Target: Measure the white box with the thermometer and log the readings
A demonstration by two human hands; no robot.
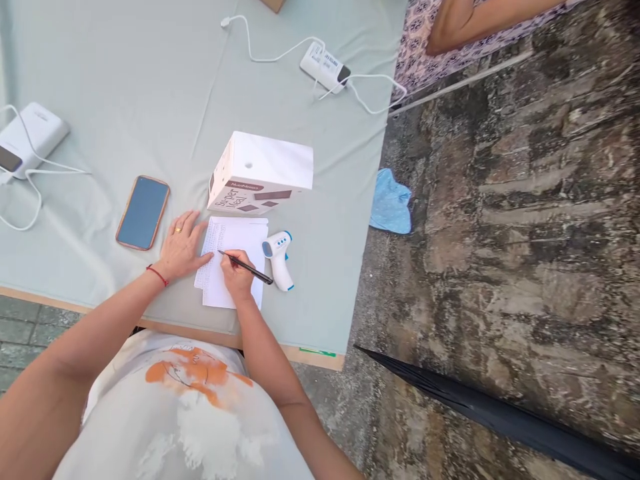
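Note:
My right hand (237,275) grips a black pen (250,268), its tip on a white sheet of paper (240,235) with small writing down its left side. More paper shows under the sheet's left edge. My left hand (181,248) lies flat with fingers spread, its thumb on the paper's left edge and the rest on the cloth. Left of that hand lies a phone (144,212) in an orange-brown case, its screen dark. A white and blue infrared thermometer (280,260) rests just right of the paper. Directly behind the paper stands a white box (273,160) with brown print.
A pale green cloth (135,87) covers the table. White power banks with cables lie at the far left (35,137) and back right (325,67). Beyond the right edge are a blue cloth (391,203), a stone surface (500,253) and another person's arm (475,23).

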